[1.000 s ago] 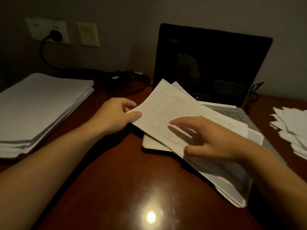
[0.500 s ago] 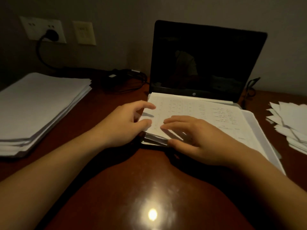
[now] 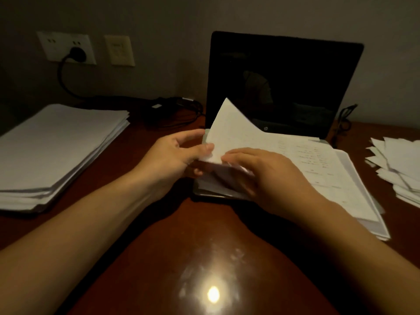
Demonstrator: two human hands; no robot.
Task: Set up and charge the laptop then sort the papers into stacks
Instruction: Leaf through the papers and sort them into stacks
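An open laptop point(image 3: 284, 87) with a dark screen stands at the back of the desk. A pile of printed papers point(image 3: 322, 169) covers its keyboard. My left hand point(image 3: 177, 155) pinches the left corner of the top sheet point(image 3: 229, 130), which curls up in front of the screen. Fingers of my right hand point(image 3: 256, 173) rest on the pile just beside that corner. A tall neat stack of white papers point(image 3: 56, 146) lies at the left. A looser fan of sheets point(image 3: 400, 164) lies at the right edge.
A black charger cable point(image 3: 66, 83) runs from a plug in the wall socket point(image 3: 77, 53) down to a power brick point(image 3: 163, 108) behind the laptop. The brown desk point(image 3: 204, 258) reflects a lamp near the front.
The papers were swung flat onto the laptop keyboard. My left hand has since lifted the top sheet's left corner, while my right hand stays on the pile.
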